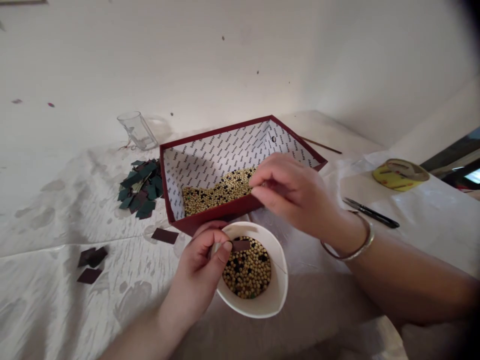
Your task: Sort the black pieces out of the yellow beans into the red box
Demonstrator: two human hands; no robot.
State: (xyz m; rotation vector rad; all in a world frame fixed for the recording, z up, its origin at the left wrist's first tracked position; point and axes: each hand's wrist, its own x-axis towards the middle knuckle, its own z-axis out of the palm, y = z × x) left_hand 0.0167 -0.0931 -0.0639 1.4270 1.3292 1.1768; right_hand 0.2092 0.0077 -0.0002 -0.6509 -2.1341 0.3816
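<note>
My left hand (210,255) pinches a small dark brown card piece (240,245) between thumb and forefinger, over the left rim of a white bowl (279,285). Gold and black beads (247,272) fill the lower part of the bowl. Above and right of it, my right hand (281,192) is closed in a pinch by the front edge of a red box (221,209); whatever its fingertips hold is too small to make out. More gold and black beads (210,197) lie inside the box, which has a printed white lining.
Left of the box are a pile of dark green card pieces (140,186) and a clear glass (138,131). Loose brown pieces (165,235) lie nearer. At the right are black snips (371,212), a yellow round container (399,176) and a thin stick (322,145).
</note>
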